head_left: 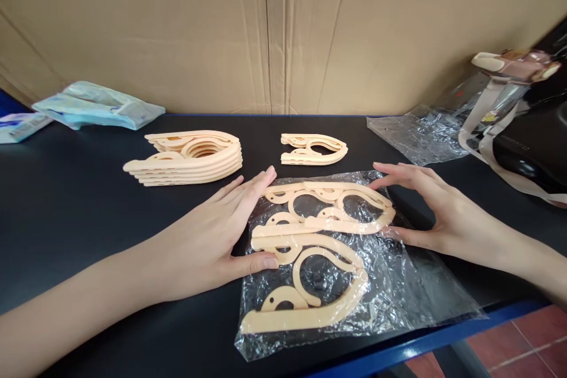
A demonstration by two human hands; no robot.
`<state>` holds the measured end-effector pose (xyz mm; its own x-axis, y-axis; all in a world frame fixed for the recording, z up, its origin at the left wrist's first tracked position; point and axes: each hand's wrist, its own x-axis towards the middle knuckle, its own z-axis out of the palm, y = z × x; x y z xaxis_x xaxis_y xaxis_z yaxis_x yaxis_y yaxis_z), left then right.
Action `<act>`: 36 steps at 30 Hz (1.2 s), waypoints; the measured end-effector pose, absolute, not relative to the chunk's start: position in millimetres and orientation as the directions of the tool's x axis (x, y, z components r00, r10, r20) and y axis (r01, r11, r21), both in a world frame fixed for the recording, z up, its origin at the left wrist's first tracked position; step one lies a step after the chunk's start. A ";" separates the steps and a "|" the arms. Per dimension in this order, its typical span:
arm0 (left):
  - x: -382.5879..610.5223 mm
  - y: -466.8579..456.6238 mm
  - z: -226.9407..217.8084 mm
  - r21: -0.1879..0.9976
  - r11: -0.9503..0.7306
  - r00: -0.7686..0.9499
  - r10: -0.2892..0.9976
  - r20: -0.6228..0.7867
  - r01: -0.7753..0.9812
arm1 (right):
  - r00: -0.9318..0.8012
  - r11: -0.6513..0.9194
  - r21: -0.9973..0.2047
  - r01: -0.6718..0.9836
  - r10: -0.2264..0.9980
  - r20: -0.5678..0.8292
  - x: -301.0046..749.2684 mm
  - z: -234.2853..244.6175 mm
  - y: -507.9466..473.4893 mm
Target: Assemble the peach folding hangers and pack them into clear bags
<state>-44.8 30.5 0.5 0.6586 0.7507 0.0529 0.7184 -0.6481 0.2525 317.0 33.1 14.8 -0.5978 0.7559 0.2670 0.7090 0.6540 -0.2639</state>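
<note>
Several beige folding clothes hangers (305,322) lie folded inside a clear plastic bag (411,295) on the black tabletop. Along the bag's left side rests my left hand (217,242), its fingers stretched out and its thumb on the plastic over a hanger. My right hand (434,212) is at the bag's right side, thumb and fingers apart around the curved hanger ends, fingertips touching or close to the plastic. Behind my left hand sits a neat stack of folded hangers (195,168). A smaller stack of hangers (310,156) lies behind the bag.
A light-blue soft pack (101,106) lies at the back left. At the right are another clear plastic bag (407,133), a bottle (505,94) with a pale strap, and a shiny black object (531,147). Cardboard (177,29) stands behind the table; its blue front edge (420,345) shows.
</note>
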 end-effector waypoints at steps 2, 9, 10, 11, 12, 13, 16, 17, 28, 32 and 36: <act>-45.5 30.2 -0.7 0.260 -0.653 0.662 0.747 0.063 0.712 | -0.600 0.664 -0.274 0.695 0.747 0.286 310.1 13.7 34.1; -45.4 28.9 -2.5 0.325 -0.654 0.663 0.742 0.098 0.683 | -0.577 0.664 -0.397 0.633 0.747 0.331 289.6 7.4 38.5; -44.9 28.4 -2.6 0.335 -0.653 0.663 0.742 0.104 0.679 | -0.572 0.654 -0.421 0.629 0.756 0.319 287.9 6.8 38.9; -44.2 27.8 -2.5 0.348 -0.649 0.658 0.745 0.110 0.676 | -0.572 0.646 -0.441 0.624 0.761 0.306 286.5 6.3 39.2; -43.4 27.0 -2.4 0.364 -0.641 0.649 0.752 0.116 0.676 | -0.577 0.640 -0.458 0.617 0.764 0.290 285.2 6.0 39.5; -42.7 26.3 -2.1 0.379 -0.630 0.638 0.760 0.121 0.678 | -0.583 0.637 -0.476 0.607 0.764 0.278 283.9 5.8 39.8; -41.7 25.5 -1.4 0.412 -0.607 0.618 0.776 0.123 0.680 | -0.602 0.616 -0.559 0.554 0.761 0.242 279.6 5.1 40.6; -41.8 26.0 -1.3 0.415 -0.612 0.627 0.770 0.119 0.673 | -0.601 0.601 -0.598 0.531 0.764 0.234 277.8 4.7 40.9; -42.6 28.2 -2.4 0.398 -0.635 0.641 0.755 0.138 0.662 | -0.495 0.535 -0.688 0.490 0.820 0.286 262.7 0.6 41.1; -42.2 28.6 -2.5 0.412 -0.631 0.640 0.756 0.136 0.657 | -0.490 0.540 -0.656 0.527 0.824 0.284 259.9 3.1 39.7; -43.0 28.5 -0.9 0.444 -0.616 0.631 0.764 0.135 0.651 | -0.529 0.573 -0.644 0.507 0.797 0.292 259.7 2.4 39.0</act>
<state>-43.0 28.5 -0.9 0.6307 0.7642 0.1350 0.6509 -0.6156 0.4442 259.7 39.0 2.4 -0.5288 0.7969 0.2921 0.5068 0.5726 -0.6444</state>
